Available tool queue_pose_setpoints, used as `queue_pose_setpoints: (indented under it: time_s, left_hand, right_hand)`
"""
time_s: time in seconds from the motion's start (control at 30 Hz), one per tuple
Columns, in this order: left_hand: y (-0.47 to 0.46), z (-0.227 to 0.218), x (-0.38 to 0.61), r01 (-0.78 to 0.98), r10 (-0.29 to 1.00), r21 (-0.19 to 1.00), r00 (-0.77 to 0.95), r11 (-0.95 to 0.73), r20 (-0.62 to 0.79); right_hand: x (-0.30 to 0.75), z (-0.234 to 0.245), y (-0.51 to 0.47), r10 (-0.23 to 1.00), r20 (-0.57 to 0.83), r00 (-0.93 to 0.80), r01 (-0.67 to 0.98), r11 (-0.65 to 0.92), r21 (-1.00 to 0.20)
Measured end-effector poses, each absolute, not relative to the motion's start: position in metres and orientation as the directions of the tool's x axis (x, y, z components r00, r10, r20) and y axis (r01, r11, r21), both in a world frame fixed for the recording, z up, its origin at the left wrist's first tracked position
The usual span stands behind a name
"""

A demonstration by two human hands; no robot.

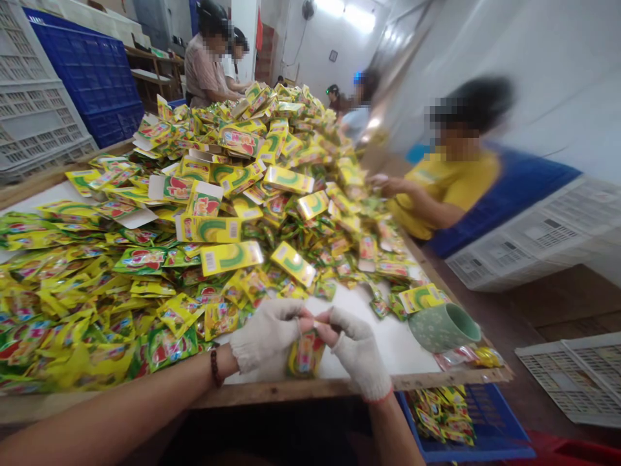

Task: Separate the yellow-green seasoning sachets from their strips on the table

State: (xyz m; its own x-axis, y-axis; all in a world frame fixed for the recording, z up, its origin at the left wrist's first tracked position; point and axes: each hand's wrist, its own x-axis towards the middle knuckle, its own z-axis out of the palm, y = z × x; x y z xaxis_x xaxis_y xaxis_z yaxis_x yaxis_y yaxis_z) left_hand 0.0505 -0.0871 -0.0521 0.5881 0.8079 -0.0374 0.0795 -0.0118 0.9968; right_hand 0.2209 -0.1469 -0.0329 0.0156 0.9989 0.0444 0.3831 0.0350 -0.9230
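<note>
Both my hands wear white knitted gloves with bare fingertips and meet at the table's front edge. My left hand (274, 330) pinches the top of a small yellow-green pack (305, 355) with a red printed picture. From the other side my right hand (356, 346) pinches at the same top end, its fingertips close to the left ones. The pack hangs below the fingers; blur hides whether it is a box or a sachet. Left of my hands lie many yellow and green sachets (174, 346). Beyond them rises a heap of small yellow cartons (233, 257), some with flaps open.
A green flowered cup (444, 327) lies tipped at the table's right corner, beside small wrapped pieces (488, 357). Under that corner is a blue crate (502, 421) holding sachets. A co-worker in yellow (444, 181) works at the right side; others stand farther back. White crates (36, 116) stack at left.
</note>
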Motion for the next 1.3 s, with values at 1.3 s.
queue_pose_setpoints:
  time_s: [1.3]
  left_hand:
    - [-0.041, -0.047, 0.055, 0.757, 0.836, 0.385, 0.544, -0.528, 0.078]
  right_hand:
    - [0.260, -0.069, -0.062, 0.938, 0.027, 0.345, 0.741, -0.255, -0.621]
